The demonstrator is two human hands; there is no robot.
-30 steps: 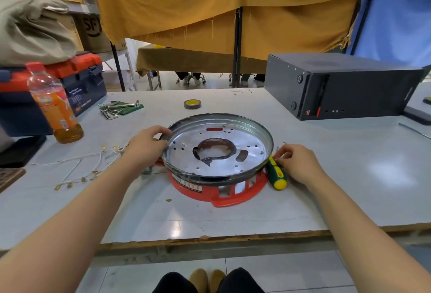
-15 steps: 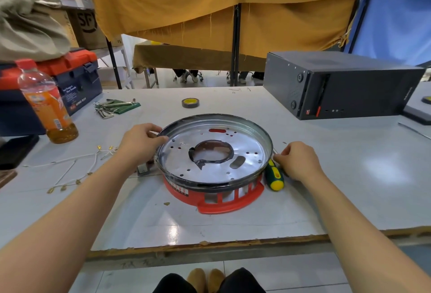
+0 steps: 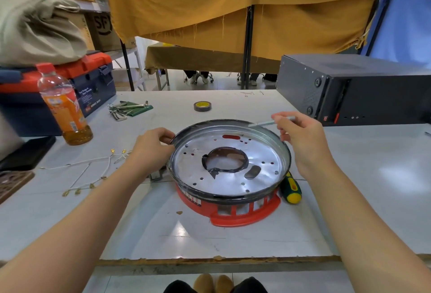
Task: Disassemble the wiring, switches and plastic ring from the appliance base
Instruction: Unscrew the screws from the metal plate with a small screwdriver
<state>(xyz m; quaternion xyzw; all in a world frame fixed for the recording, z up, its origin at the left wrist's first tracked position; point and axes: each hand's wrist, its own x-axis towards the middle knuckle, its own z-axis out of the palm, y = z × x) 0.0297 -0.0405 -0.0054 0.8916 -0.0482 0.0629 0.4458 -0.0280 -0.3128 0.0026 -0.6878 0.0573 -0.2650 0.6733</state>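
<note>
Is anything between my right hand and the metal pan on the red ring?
Nothing visible. The right hand hovers over the far right rim of the metal pan, pinching a thin grey tool whose tip points at that rim. The left hand grips the pan's left rim.

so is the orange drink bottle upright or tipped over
Upright. The bottle stands on its base on the table, red cap on top, drink settled at the bottom.
</note>
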